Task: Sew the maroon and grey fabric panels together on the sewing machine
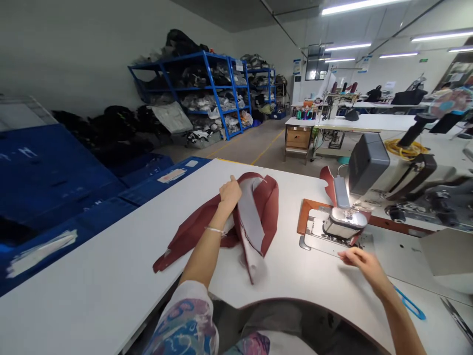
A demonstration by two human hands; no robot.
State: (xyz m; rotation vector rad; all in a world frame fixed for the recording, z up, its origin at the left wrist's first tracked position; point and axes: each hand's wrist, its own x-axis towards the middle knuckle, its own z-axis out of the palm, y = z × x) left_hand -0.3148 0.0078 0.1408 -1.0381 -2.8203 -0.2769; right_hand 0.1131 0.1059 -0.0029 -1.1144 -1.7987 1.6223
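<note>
Dark red fabric (197,222) with a grey-white lining lies crumpled on the white table (158,209). My left hand (230,191) is closed at the top of this fabric, a fold of it gripped by the fingers. To the right stands a sewing machine (373,162), its lamp lit over the metal plate. A smaller dark red piece (328,183) stands up beside the machine's head. My right hand (358,259) is just in front of the needle area, thumb and fingers pinched together; whatever they hold is too small to name.
Blue thread snips (410,303) and metal scissors (458,318) lie at the right front. Blue bins (48,162) line the left side. Blue shelves (218,88) with bagged goods stand behind. Further back are other sewing tables (388,121).
</note>
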